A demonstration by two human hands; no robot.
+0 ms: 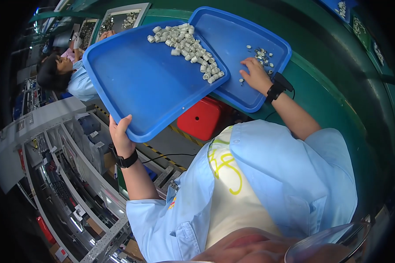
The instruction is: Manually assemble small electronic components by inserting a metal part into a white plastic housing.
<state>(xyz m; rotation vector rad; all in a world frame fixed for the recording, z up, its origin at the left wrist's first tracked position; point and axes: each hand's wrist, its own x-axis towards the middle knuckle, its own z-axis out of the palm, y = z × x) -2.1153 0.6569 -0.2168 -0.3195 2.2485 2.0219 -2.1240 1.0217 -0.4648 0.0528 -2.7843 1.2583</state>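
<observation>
My left hand (122, 135) grips the near left corner of a blue tray (131, 79), its thumb over the rim and its fingers underneath. A band of small white cylindrical parts (193, 49) lies along the far and right side of this tray, which overlaps a second blue tray (221, 28). Over that second tray, my right hand (255, 75) is open, fingers apart and slightly bent, with nothing visible in them. Just beyond and beside it lies a loose cluster of small white and metallic pieces (262, 54).
A green work surface (314, 83) extends under and right of the second tray. Below the trays stands a red stool (199, 118). At far left, another person in light blue (83, 83) works beside trays of small parts (129, 20). Metal rails (70, 162) fill the lower left.
</observation>
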